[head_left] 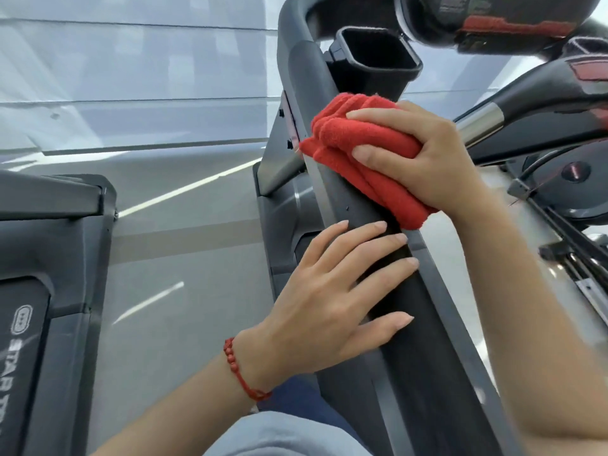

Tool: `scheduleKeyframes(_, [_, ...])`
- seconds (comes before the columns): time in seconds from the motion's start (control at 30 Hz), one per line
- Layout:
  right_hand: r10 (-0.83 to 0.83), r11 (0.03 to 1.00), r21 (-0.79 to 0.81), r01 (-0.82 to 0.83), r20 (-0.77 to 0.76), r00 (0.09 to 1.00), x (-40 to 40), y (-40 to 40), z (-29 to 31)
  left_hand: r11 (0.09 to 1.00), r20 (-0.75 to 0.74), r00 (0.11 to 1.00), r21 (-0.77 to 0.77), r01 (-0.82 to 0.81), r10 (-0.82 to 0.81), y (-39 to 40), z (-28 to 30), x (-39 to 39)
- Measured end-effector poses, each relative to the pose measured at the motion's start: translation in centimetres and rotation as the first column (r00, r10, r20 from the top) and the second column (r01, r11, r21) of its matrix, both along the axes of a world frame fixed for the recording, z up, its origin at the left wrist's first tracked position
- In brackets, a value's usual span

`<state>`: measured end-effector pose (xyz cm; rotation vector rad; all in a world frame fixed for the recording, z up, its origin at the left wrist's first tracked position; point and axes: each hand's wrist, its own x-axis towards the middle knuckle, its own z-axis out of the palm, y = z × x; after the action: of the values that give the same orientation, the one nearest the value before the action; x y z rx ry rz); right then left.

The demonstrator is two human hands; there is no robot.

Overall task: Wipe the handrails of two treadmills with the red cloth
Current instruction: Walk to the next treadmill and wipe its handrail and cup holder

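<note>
A dark grey treadmill handrail (424,327) runs from the bottom right up to the console at the top. My right hand (424,159) grips a folded red cloth (358,149) and presses it onto the rail's upper part, just below a black cup holder (375,57). Lower on the same rail, my left hand (339,291) rests flat with its fingers spread and straight. A red bead bracelet circles that wrist.
A second treadmill's deck and side rail (65,258) stand at the left, across a strip of grey floor (184,258). Inner handlebars with a chrome band (483,126) and the console (493,14) crowd the top right. Glass wall panels lie ahead.
</note>
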<state>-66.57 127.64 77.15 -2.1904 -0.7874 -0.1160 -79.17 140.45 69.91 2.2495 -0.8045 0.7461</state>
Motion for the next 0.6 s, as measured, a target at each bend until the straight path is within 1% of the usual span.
scheduleKeyframes(0.1, [0.012, 1.0, 0.01, -0.012, -0.005, 1.0, 1.0, 0.0, -0.2, 0.999, -0.012, 0.999, -0.006, -0.031, 0.031, 1.0, -0.1, 1.3])
scheduleKeyframes(0.27, [0.124, 0.992, 0.03, -0.123, -0.033, 0.992, 0.7, -0.7, -0.4, 0.998, -0.002, 1.0, -0.055, 0.008, -0.008, 1.4, -0.2, 2.1])
scheduleKeyframes(0.37, [0.074, 0.996, 0.047, -0.072, -0.038, 0.997, 1.6, 0.3, -0.3, 0.997, -0.005, 1.0, -0.076, 0.028, -0.028, 1.4, -0.3, 2.3])
scheduleKeyframes(0.47, [0.01, 0.999, 0.042, -0.008, -0.05, 0.999, 2.9, 1.2, -0.3, 0.996, 0.02, 0.998, -0.062, 0.064, -0.063, 1.8, -0.4, 2.7])
scheduleKeyframes(0.6, [-0.036, 0.999, 0.03, 0.037, -0.024, 0.999, 2.7, 1.4, -0.6, 0.99, 0.038, 0.991, -0.059, 0.128, -0.126, 2.3, -0.4, 3.8])
